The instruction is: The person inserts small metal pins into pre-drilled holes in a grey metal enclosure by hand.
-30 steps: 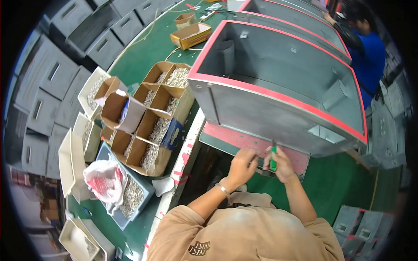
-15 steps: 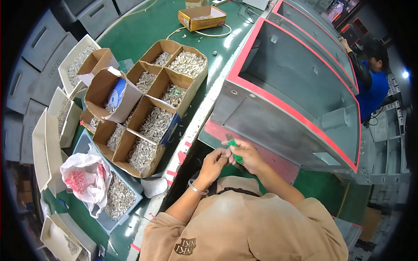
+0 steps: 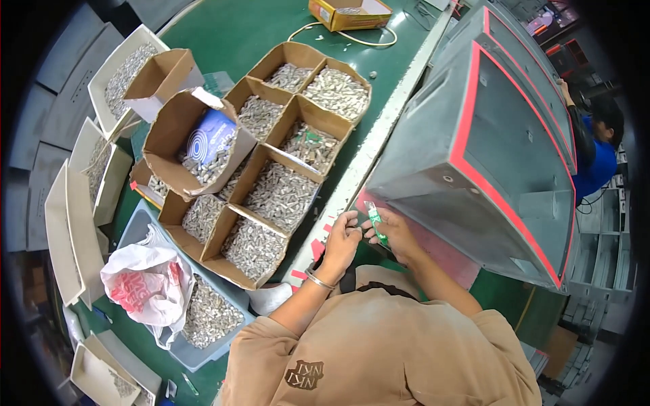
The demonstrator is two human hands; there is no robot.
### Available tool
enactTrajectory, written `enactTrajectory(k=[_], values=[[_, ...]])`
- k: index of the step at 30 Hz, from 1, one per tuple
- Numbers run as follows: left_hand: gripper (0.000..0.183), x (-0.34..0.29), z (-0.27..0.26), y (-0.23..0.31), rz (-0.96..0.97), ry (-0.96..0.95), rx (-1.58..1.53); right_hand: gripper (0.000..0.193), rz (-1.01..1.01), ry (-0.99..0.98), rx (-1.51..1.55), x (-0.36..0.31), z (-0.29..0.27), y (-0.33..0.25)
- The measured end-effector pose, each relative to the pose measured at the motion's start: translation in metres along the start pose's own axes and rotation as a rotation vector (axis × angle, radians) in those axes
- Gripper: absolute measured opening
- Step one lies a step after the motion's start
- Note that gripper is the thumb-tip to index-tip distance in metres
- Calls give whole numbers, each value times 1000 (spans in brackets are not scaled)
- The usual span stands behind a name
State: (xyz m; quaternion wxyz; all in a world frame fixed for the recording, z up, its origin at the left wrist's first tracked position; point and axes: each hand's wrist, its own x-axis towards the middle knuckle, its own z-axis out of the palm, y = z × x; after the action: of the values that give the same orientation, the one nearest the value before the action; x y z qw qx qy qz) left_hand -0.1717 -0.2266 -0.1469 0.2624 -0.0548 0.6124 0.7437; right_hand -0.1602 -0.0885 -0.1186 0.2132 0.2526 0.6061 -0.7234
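Observation:
My right hand (image 3: 396, 237) is closed around a green utility knife (image 3: 376, 223), its pale tip pointing up and away from me. Just to its left, my left hand (image 3: 343, 242) has its fingers curled in, with thumb and forefinger close together. Whether anything small sits between them cannot be made out. Both hands are held in front of my body, at the table's edge and close to the near corner of a grey casing (image 3: 413, 169) with red edging.
On the green table (image 3: 223, 27) at left stands a divided cardboard box (image 3: 298, 101) of small metallic pieces. A blue bin (image 3: 230, 287) with a white plastic bag (image 3: 145, 277) and several cream trays (image 3: 101, 169) surround it. A co-worker in blue (image 3: 596, 162) is at far right.
The view has shifted, so the boxes and casing appear further right. My left fingers have come away from the knife, leaving a small gap between the hands.

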Motion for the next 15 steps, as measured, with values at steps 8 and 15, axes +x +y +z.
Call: enactTrajectory(k=[8, 15], values=[[23, -12, -36, 6, -51, 45, -115, 30, -16, 127, 250, 69, 38, 9], [16, -23, -52, 9, -45, -72, -92, 65, 6, 108, 137, 88, 59, -15]])
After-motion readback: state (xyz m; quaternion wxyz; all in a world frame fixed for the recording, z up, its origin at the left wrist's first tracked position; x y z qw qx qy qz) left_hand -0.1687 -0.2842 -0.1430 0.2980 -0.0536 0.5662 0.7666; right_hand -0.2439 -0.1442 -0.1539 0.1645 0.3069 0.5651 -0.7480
